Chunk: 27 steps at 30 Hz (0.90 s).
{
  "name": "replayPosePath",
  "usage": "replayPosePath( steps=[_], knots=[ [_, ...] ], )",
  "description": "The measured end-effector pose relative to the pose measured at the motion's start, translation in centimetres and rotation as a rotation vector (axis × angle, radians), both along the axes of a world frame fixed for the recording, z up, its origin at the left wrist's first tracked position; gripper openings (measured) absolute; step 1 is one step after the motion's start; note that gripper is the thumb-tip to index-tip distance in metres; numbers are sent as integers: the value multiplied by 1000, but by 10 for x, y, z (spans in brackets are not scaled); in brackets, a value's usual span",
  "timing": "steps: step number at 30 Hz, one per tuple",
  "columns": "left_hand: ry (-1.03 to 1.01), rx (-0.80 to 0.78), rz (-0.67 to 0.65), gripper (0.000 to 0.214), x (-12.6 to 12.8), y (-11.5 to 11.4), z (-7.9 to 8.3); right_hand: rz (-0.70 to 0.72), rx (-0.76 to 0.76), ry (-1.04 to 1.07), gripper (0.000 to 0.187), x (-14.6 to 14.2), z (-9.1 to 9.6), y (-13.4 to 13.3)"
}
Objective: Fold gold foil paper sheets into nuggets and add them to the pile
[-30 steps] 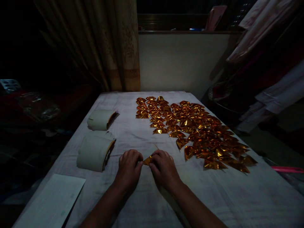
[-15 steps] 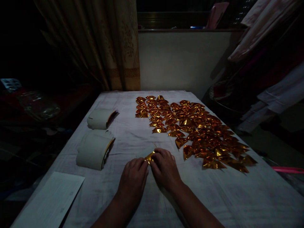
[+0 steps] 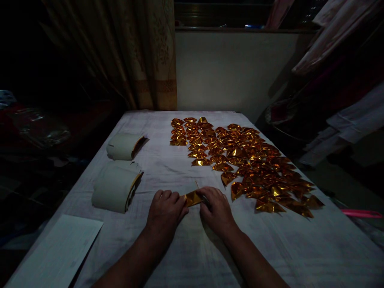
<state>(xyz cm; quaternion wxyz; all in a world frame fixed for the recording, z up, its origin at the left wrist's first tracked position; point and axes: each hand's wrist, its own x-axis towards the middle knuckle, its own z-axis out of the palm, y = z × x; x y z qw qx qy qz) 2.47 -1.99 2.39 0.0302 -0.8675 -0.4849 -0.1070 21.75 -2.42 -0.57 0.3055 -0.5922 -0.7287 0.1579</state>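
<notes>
Between my two hands, low over the front middle of the table, is a folded strip of gold foil paper [image 3: 193, 198]. My left hand [image 3: 166, 209] pinches its left end, the fingers curled. The right end is gripped by my right hand [image 3: 216, 207], with the thumb below and the fingers over it. A thin upright sliver shows just behind the strip. To the right and beyond lie many folded gold foil pieces [image 3: 237, 153], boat-like with pointed ends, in loose rows and a heap.
Two curved stacks of pale-backed sheets, a nearer stack [image 3: 112, 190] and a farther stack [image 3: 123, 145], lie on the left of the cloth-covered table [image 3: 168, 240]. A flat white sheet or pad [image 3: 60, 248] is at the front left corner. Behind hang a curtain [image 3: 150, 60] and, right, clothes [image 3: 357, 108].
My hands have moved apart, the left one leftward and the right one rightward. More of the gold strip now shows between them. The view has shifted slightly.
</notes>
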Motion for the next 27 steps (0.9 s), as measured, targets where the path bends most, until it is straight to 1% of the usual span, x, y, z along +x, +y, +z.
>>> replayPosePath(
  steps=[3, 6, 8, 12, 14, 17, 21, 24, 27],
  knots=[
    [34, 69, -54, 21, -5, 6, -2, 22, -23, 21, 47, 3, 0, 0],
    [55, 109, -124, 14, -10, 8, -2, 45, -14, 15, 45, 4, -2, 0],
    [60, 121, -159, 8, -13, 9, -2, 61, 24, -19, 42, 5, -3, 0],
    [63, 141, -204, 12, -21, 10, 0, 92, 142, -127, 33, 5, -1, 1],
    [47, 123, -212, 13, -24, 8, 1, 140, 193, -162, 26, 5, 1, 1],
    [-22, 69, -183, 16, -27, -1, 1, 238, 221, -183, 16, 4, 4, -3],
    [-133, 60, -132, 22, -26, -14, -6, 339, 179, -198, 17, 3, 4, -9],
    [-202, 66, -79, 20, -22, -16, -11, 371, 172, -190, 19, 4, 4, -12],
    [-243, 20, -23, 16, -17, -12, -12, 381, 174, -153, 18, 5, 4, -12]
  ],
)
